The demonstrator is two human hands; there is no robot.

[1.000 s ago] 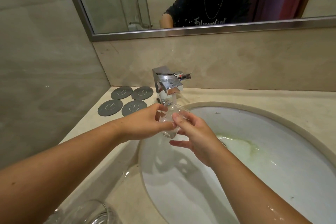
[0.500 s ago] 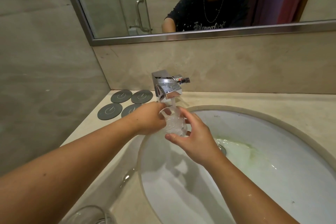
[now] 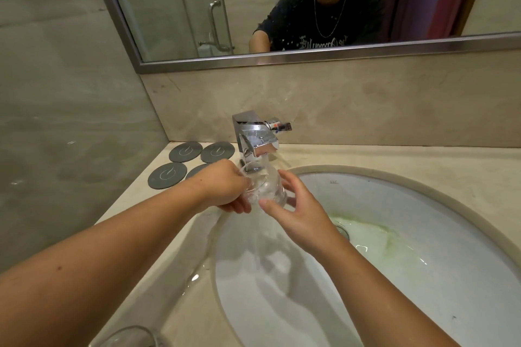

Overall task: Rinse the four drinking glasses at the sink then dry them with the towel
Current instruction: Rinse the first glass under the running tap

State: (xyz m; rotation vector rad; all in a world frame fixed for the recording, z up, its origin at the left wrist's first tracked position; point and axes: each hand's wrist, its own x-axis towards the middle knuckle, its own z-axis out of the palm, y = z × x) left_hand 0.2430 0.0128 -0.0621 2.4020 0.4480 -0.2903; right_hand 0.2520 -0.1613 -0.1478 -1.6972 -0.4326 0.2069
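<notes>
The glass sits under the faucet between both grips; the left grip curls round its rim. The right grip, half spread, pinches its base.

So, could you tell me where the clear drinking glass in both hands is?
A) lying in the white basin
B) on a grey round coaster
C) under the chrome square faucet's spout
C: the clear drinking glass sits right below the spout of the chrome faucet.

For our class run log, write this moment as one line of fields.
phase: rinse | left hand: grips drinking glass | right hand: holds it | position: under faucet, over sink
</notes>
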